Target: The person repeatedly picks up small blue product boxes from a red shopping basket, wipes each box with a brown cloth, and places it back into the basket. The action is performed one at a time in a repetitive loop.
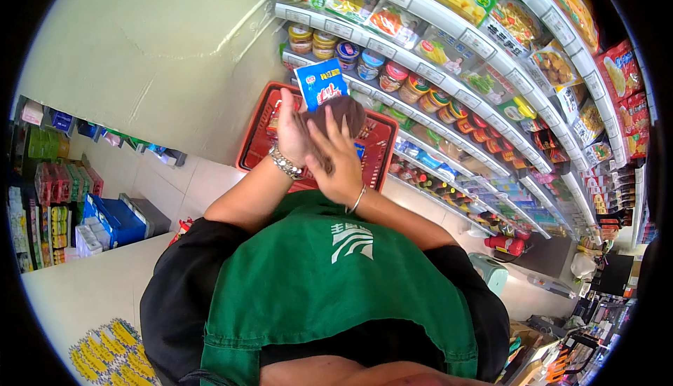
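Observation:
Above the basket my left hand, with a metal-link bracelet at the wrist, is raised with its thumb up; its other fingers are mostly hidden. My right hand, wearing a thin bangle, has spread fingers that overlap a dark brown, blurred item, perhaps cloth. The brown stuff also shows between the two palms. I cannot tell how firmly either hand grips it. A blue and white printed packet stands just beyond the fingers; what supports it is hidden. Beneath is a red plastic shopping basket with packets inside.
Curved-looking shelves of jars and packaged food run along the right. A pale wall panel fills the upper left. A fire extinguisher and a pale green stool are at right. A blue box sits at left.

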Tool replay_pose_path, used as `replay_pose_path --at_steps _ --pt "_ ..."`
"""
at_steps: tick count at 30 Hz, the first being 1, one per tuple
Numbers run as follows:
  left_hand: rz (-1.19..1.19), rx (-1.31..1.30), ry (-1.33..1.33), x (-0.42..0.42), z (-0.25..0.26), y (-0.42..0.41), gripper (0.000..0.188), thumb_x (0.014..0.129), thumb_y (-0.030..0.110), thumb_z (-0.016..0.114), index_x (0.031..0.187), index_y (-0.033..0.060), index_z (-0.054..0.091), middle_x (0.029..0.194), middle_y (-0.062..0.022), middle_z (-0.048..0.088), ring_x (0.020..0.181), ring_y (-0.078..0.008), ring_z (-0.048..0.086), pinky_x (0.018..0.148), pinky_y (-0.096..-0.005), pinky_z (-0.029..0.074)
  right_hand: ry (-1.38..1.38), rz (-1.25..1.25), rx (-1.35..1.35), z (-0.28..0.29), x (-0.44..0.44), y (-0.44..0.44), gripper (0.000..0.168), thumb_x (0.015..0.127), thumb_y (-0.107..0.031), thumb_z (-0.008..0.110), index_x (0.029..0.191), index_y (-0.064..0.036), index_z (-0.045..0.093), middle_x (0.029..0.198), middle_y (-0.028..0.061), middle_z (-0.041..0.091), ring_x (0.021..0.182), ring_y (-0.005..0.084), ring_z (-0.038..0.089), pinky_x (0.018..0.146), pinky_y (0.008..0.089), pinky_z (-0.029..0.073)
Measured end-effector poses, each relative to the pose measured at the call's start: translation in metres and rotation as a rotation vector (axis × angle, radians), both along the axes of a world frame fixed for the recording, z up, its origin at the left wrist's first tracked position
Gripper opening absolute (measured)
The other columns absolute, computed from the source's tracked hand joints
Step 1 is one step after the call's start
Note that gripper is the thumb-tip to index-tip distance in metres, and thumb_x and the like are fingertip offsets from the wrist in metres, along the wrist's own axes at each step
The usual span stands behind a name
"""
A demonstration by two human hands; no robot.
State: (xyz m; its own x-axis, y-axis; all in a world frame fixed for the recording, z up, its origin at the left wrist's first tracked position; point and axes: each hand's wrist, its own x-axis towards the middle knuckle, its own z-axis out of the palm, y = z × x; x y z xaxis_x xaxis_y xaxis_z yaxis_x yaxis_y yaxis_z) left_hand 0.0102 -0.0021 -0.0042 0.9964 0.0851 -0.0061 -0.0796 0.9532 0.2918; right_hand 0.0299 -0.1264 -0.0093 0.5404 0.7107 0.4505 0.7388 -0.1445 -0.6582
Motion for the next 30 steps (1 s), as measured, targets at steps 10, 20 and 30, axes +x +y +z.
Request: replay_pose_path --at_steps 10,20,30 --pt "0.133 0.190 -0.069 -0.027 0.005 0.022 0.070 0.095 0.058 0.018 0.146 0.0097 0.019 0.149 -0.0080 0.026 0.137 -0.0232 0.025 0.113 -0.0396 0.017 0.345 -0.110 0.147 0.003 0.019 0.060 0.068 0.093 -0.039 0.049 0.145 -0.006 0.021 0.149 0.0283 0.006 0.139 0.0418 0.010 0.111 0.0450 0.016" --pt "0.157 1.433 -0.049 -0.024 -0.036 0.044 0.078 0.092 0.062 0.009 0.147 0.0070 0.004 0.153 -0.0175 -0.008 0.141 -0.0305 -0.007 0.112 -0.0411 -0.002 1.202 -0.064 0.706 -0.011 -0.014 0.066 0.054 0.087 -0.014 0.064 0.134 -0.004 0.039 0.132 0.0067 0.049 0.119 0.0185 0.047 0.102 0.0336 0.034" --pt "-0.135 1.060 0.133 -0.018 -0.005 0.078 0.040 0.083 0.015 0.070 0.115 -0.0011 0.054 0.104 -0.0080 0.065 0.092 -0.0125 0.062 0.079 -0.0285 0.051 1.087 -0.252 0.787 0.005 0.001 0.043 0.039 0.080 0.000 0.068 0.116 0.000 0.053 0.107 0.0084 0.064 0.094 0.0164 0.061 0.083 0.0304 0.049"
